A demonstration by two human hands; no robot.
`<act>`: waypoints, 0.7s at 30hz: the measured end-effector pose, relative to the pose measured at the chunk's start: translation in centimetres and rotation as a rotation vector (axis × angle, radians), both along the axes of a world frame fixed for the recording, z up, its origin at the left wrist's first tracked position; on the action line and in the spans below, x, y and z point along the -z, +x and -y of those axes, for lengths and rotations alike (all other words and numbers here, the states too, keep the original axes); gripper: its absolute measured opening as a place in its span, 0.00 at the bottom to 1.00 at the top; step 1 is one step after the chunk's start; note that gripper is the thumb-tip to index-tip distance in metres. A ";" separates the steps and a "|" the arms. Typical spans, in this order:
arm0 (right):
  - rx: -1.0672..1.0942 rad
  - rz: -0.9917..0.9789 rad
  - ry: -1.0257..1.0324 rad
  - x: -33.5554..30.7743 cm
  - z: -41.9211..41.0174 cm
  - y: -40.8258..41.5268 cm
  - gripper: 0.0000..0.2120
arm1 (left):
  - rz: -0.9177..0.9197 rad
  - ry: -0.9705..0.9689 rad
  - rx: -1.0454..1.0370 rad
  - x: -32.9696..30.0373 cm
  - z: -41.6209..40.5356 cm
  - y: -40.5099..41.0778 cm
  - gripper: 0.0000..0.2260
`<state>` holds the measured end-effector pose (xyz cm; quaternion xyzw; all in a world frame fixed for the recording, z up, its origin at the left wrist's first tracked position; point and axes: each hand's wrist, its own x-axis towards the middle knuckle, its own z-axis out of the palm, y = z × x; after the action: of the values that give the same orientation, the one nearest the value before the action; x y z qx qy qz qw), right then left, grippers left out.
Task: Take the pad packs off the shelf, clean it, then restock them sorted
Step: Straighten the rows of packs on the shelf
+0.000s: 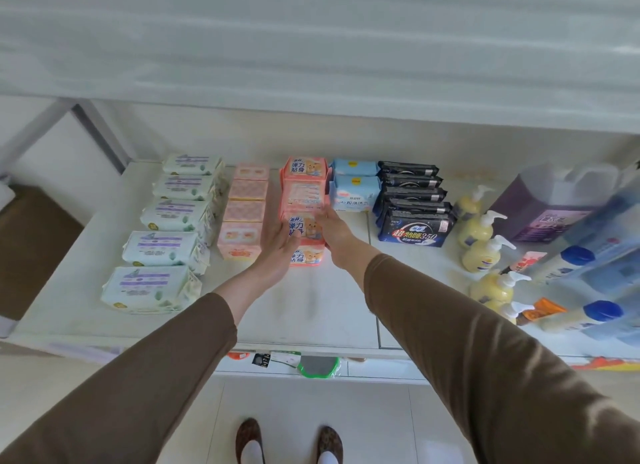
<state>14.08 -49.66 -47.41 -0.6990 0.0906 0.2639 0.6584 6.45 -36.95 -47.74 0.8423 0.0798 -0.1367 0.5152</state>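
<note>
We are reaching both arms, in brown sleeves, toward 12 o'clock over the white shelf (311, 311). Our left hand (278, 241) and right hand (332, 226) are pressing with straight fingers against the two sides of a coral pad pack (304, 226), the third in its row of coral packs (304, 189). At 10 o'clock, five white-and-purple packs (173, 221) are lying in a row, with pale pink packs (244, 214) just beside them. At 1 o'clock, light blue packs (353, 186) are standing next to dark navy packs (414, 214). At 3 o'clock, yellow pump bottles (479, 235) are lining up near a purple jug (540, 207). Our patterned shoes (289, 443) are showing at 6 o'clock on the floor.
</note>
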 end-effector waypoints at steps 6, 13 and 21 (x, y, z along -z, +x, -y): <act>-0.032 0.077 -0.035 0.3 0.7 0.1 0.16 | 0.049 -0.009 0.039 -0.9 -0.4 -0.3 0.26; 0.091 0.223 -0.012 -1.8 4.2 0.3 0.15 | 0.161 -0.062 0.061 -2.1 -1.9 -0.2 0.21; 0.142 0.371 -0.103 -2.7 8.4 2.2 0.21 | 0.144 -0.017 -0.026 -2.8 -3.3 0.6 0.27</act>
<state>16.27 -58.01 -44.76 -0.7603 0.0300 0.0787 0.6441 7.07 -33.60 -44.95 0.8446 0.0522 -0.0697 0.5283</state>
